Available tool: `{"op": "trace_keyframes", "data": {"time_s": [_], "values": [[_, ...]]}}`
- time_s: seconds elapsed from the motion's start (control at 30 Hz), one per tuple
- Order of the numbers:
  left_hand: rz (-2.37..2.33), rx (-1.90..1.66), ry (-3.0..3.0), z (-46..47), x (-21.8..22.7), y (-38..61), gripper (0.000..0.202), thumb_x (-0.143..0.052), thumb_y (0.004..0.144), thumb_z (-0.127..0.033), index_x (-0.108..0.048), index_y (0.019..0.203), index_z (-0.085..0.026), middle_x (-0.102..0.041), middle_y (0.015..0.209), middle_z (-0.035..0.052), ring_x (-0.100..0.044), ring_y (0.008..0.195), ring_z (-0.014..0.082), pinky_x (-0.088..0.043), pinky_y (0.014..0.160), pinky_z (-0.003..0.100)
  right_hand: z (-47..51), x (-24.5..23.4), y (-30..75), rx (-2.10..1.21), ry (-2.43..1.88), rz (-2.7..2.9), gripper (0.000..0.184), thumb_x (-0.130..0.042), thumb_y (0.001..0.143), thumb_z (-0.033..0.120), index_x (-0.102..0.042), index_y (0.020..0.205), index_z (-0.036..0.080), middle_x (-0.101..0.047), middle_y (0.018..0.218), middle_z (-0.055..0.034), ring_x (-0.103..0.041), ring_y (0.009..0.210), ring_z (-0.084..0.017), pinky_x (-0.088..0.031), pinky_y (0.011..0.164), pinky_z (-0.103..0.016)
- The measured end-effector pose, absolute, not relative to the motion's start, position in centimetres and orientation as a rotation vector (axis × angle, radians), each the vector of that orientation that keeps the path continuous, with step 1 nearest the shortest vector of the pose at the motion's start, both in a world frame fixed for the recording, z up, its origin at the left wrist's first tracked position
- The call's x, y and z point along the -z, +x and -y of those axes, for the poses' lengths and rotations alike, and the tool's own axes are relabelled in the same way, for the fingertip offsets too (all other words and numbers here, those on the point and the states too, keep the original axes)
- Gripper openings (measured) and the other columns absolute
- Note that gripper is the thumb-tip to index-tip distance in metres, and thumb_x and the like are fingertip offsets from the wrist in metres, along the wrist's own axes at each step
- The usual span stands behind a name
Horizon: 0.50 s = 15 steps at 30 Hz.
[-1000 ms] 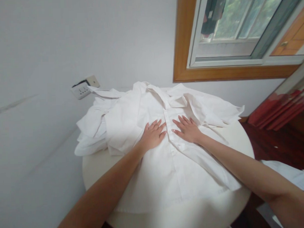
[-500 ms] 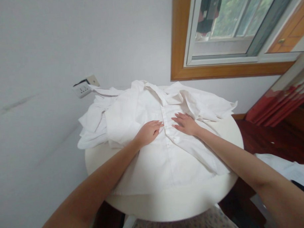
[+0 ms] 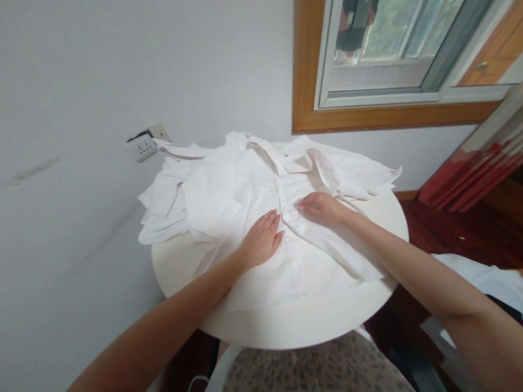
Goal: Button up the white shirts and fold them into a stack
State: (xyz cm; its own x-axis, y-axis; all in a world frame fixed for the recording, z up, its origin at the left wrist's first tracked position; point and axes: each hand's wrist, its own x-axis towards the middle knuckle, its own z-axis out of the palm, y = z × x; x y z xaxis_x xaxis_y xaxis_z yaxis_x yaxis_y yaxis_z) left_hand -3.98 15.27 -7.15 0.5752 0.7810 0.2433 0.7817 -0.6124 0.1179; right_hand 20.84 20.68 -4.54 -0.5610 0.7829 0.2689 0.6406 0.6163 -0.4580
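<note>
Head view, and it's the right hand [image 3: 321, 208] that has changed: spread flat half a second ago, its fingers are now curled in beside the button strip [image 3: 280, 196] of the white shirt [image 3: 258, 187]. Left hand [image 3: 262, 240], meanwhile, lies flat and relaxed across the strip's other side, fingers together, gripping nothing, a touch nearer the hem than before. Shirt's where it was, spread front up on the round table [image 3: 287, 332], collar toward the wall. What that means, I'd judge, is attention moving from broad smoothing to something finer at the front, though the cloth has hardly shifted. Now, the hard bits: those right fingertips turn under, so whether they pinch fabric or merely rest on it, I can't tell. Buttons are too faint to count. Over on the left, a heap of white cloth [image 3: 161, 202] blends with the shirt; sleeve or separate garment, no saying. Down at lower right, a white pile [image 3: 465, 272] is half blocked by the forearm and cut by the frame.
</note>
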Motion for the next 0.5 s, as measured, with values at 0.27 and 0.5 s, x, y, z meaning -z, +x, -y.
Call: {"op": "trace_keyframes", "data": {"time_s": [0.27, 0.5], "values": [[1.388, 0.290, -2.831, -14.9, 6.2, -4.4, 0.045, -0.040, 0.095, -0.033, -0.048, 0.135, -0.013, -0.045, 0.147, 0.0159, -0.040, 0.138, 0.0259, -0.032, 0.114, 0.041, -16.9, 4.0, 18.8, -0.640, -0.948, 2.422, 0.030, -0.050, 0.091, 0.030, -0.071, 0.073, 0.017, -0.065, 0.076, -0.0074, -0.058, 0.080, -0.020, -0.045, 0.080, -0.032], [1.401, 0.171, -2.912, -13.9, 2.7, -3.1, 0.028, -0.039, 0.093, -0.017, -0.067, 0.088, -0.017, -0.066, 0.090, 0.0098, -0.060, 0.092, 0.0224, -0.047, 0.089, 0.037, -16.4, 3.5, 19.7, -0.894, -0.940, 2.414, 0.026, -0.053, 0.092, 0.033, -0.071, 0.083, 0.017, -0.060, 0.078, -0.0047, -0.054, 0.074, -0.016, -0.044, 0.070, -0.028]]}}
